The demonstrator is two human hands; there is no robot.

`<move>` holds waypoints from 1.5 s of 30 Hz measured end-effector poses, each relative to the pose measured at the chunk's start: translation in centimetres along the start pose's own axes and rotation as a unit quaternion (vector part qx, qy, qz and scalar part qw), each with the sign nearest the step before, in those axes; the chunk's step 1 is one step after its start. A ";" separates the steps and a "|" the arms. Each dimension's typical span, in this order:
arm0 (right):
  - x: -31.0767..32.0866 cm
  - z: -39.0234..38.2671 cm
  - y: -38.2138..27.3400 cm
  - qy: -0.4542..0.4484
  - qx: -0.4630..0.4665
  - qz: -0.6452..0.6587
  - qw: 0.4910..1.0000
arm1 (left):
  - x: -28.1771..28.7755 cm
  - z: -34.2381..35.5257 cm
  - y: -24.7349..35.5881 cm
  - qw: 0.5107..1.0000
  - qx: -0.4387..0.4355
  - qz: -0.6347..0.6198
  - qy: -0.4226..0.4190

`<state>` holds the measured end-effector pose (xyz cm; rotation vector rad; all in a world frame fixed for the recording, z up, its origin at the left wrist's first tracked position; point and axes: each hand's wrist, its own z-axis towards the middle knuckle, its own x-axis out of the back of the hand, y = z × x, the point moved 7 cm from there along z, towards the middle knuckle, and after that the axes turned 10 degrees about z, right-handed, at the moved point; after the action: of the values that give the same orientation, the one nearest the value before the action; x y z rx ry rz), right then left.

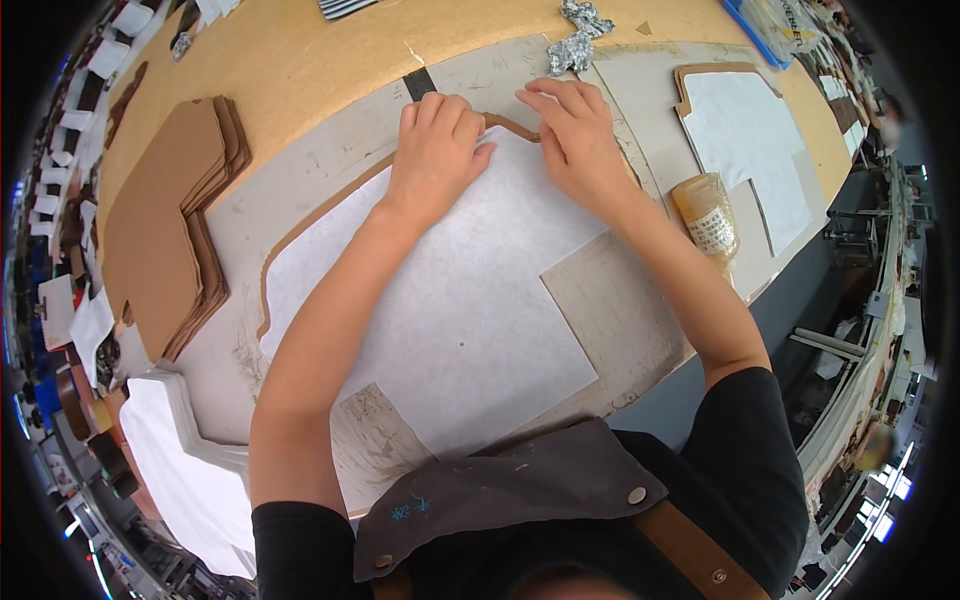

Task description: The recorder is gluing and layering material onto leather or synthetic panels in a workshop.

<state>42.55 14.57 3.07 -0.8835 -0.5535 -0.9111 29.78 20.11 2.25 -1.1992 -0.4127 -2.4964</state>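
Observation:
A large white cut sheet [470,290] lies in front of me over a brown piece, whose narrow brown edge [330,213] shows along the far and left sides. At the far edge, my left hand [432,155] is bent over the brown border, fingers close together, with the thumb on the white sheet. Its fingertips are partly hidden, and it seems to grip the edge. Just right of it, my right hand [580,140] hovers at the border's corner, fingers stretched and apart, holding nothing I can see.
Brown cut pieces [165,230] are stacked at left, above a pile of white sheets [180,460]. A bottle of yellowish stuff [708,218] stands by my right forearm. Another white-covered piece [750,130] lies far right. Crumpled foil-like material [575,45] and a blue tray [755,35] sit at the back.

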 end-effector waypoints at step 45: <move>-7.2 -0.8 -8.2 -0.289 0.099 -0.006 0.952 | 9.9 -15.7 -0.8 0.946 0.188 0.090 -0.248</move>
<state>31.85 14.47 0.78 -0.9622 -1.1368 -0.5829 12.78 12.78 0.57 -1.6018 -0.8213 -1.8310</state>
